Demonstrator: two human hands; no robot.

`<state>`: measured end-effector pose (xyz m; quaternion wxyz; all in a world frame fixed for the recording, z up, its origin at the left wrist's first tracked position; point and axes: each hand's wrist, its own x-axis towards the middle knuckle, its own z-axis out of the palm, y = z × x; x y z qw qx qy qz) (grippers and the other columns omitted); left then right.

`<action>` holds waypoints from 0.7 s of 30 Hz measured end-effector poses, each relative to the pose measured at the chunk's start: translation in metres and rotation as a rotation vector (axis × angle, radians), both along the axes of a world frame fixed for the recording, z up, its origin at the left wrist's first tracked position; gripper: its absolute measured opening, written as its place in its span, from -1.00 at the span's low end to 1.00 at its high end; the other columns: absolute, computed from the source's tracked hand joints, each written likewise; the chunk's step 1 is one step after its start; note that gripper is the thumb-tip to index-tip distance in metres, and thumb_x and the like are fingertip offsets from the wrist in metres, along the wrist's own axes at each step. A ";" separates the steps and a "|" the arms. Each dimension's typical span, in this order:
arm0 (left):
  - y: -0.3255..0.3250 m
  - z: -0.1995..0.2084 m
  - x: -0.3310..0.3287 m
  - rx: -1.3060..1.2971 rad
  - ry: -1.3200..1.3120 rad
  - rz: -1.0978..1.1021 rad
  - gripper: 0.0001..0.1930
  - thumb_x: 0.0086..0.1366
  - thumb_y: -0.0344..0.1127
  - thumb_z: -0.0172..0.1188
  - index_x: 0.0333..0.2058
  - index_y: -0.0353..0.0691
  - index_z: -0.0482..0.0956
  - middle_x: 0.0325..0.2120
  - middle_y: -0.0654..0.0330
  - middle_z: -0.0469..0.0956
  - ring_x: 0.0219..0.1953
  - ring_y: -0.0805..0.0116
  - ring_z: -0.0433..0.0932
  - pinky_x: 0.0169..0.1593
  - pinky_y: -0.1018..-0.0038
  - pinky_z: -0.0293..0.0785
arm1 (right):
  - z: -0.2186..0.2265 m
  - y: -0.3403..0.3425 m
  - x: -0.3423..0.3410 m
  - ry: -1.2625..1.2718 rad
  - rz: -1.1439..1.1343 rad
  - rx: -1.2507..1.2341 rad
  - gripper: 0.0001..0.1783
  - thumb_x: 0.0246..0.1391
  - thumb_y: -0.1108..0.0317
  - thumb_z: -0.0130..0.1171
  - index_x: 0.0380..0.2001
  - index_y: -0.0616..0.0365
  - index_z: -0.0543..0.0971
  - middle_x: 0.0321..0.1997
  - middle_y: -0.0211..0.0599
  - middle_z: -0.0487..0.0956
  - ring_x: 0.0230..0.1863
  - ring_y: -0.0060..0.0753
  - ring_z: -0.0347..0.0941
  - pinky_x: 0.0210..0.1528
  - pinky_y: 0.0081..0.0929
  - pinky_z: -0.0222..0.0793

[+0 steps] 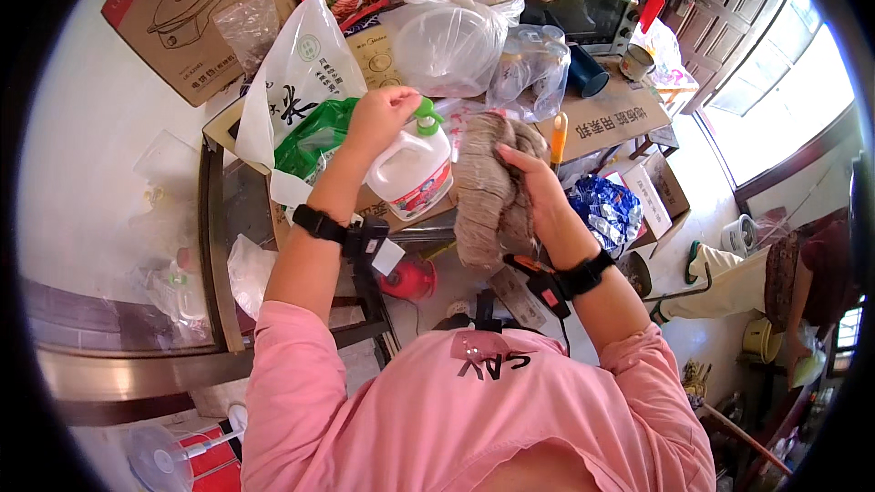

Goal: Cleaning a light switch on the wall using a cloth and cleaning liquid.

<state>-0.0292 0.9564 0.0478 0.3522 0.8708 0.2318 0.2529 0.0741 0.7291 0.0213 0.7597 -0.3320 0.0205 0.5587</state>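
Note:
My left hand [385,116] is closed, its curled fingertips at the green head of a white pump bottle [394,169]. The bottle has a moulded handle and a red-and-blue label, and it stands near the front edge of the cluttered table. In my right hand [540,184] is a bunched, wrinkled grey-brown cloth [488,187], gripped with the thumb on top. It hangs in thick folds just right of the bottle, and the fingers beneath it are hidden. An orange handle [559,135] sticks up close behind the cloth.
A cardboard carton [187,27], a white printed bag [305,64] and a green bag [314,137] crowd the left. Behind are a bagged round container [442,41] and a dark blue cup [586,73]. Another person [775,282] is at the right.

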 end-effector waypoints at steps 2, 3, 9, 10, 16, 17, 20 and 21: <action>0.003 -0.014 0.003 -0.146 -0.009 -0.041 -0.77 0.19 -0.25 0.20 -0.28 -0.30 0.58 -0.52 0.28 0.56 -0.49 0.57 0.45 -0.37 0.62 0.38 | -0.011 0.024 -0.004 -0.030 0.007 -0.018 -0.70 0.08 0.35 0.08 -0.14 0.29 0.45 -0.26 -0.13 0.58 -0.31 -0.21 0.56 -0.20 -0.24 0.54; 0.004 -0.018 0.004 -0.194 -0.039 -0.066 -0.77 0.19 -0.24 0.21 -0.30 -0.31 0.58 -0.53 0.29 0.55 -0.50 0.60 0.43 -0.38 0.63 0.36 | -0.011 0.034 -0.009 -0.019 -0.001 -0.031 -0.71 0.08 0.39 0.03 -0.16 0.34 0.43 -0.27 -0.11 0.57 -0.31 -0.20 0.56 -0.20 -0.22 0.54; 0.006 -0.025 0.001 -0.249 -0.095 -0.027 -0.75 0.19 -0.21 0.22 -0.39 -0.33 0.56 -0.57 0.34 0.50 -0.53 0.65 0.36 -0.43 0.66 0.28 | -0.028 0.062 -0.009 -0.103 -0.030 -0.083 -0.73 0.04 0.47 0.00 -0.16 0.35 0.43 -0.29 -0.11 0.56 -0.32 -0.21 0.56 -0.24 -0.25 0.55; 0.007 -0.025 -0.001 -0.245 -0.099 -0.001 -0.74 0.19 -0.20 0.23 -0.40 -0.34 0.56 -0.58 0.35 0.49 -0.54 0.65 0.35 -0.44 0.65 0.26 | -0.025 0.063 -0.010 -0.058 -0.014 -0.082 -0.72 0.00 0.51 0.02 -0.16 0.31 0.44 -0.29 -0.15 0.54 -0.32 -0.24 0.55 -0.26 -0.28 0.55; 0.002 -0.019 -0.003 -0.187 -0.044 0.012 -0.68 0.19 -0.14 0.22 -0.47 -0.36 0.55 -0.65 0.35 0.44 -0.58 0.62 0.30 -0.47 0.62 0.23 | -0.024 0.058 -0.007 -0.080 -0.021 -0.101 -0.71 -0.02 0.51 0.01 -0.16 0.34 0.43 -0.29 -0.12 0.54 -0.32 -0.21 0.55 -0.25 -0.28 0.55; 0.003 -0.019 -0.003 -0.187 -0.042 0.012 -0.68 0.19 -0.14 0.22 -0.47 -0.36 0.55 -0.65 0.35 0.44 -0.58 0.62 0.30 -0.47 0.62 0.23 | -0.020 0.057 -0.008 -0.078 -0.020 -0.101 -0.71 -0.02 0.51 0.01 -0.16 0.34 0.43 -0.29 -0.12 0.54 -0.32 -0.21 0.55 -0.25 -0.28 0.55; 0.001 -0.019 -0.002 -0.198 -0.024 0.040 -0.66 0.18 -0.13 0.22 -0.50 -0.36 0.55 -0.66 0.33 0.45 -0.60 0.61 0.30 -0.48 0.61 0.24 | -0.013 0.052 -0.011 -0.116 -0.006 -0.093 -0.74 0.04 0.44 -0.02 -0.21 0.38 0.45 -0.31 -0.08 0.56 -0.34 -0.21 0.55 -0.24 -0.28 0.54; 0.002 -0.021 -0.001 -0.192 -0.024 0.042 -0.63 0.14 -0.08 0.24 -0.49 -0.36 0.57 -0.66 0.25 0.49 -0.61 0.52 0.37 -0.48 0.55 0.28 | -0.012 0.051 -0.010 -0.122 -0.002 -0.118 -0.73 0.01 0.47 0.00 -0.19 0.37 0.44 -0.30 -0.09 0.55 -0.33 -0.20 0.55 -0.24 -0.27 0.54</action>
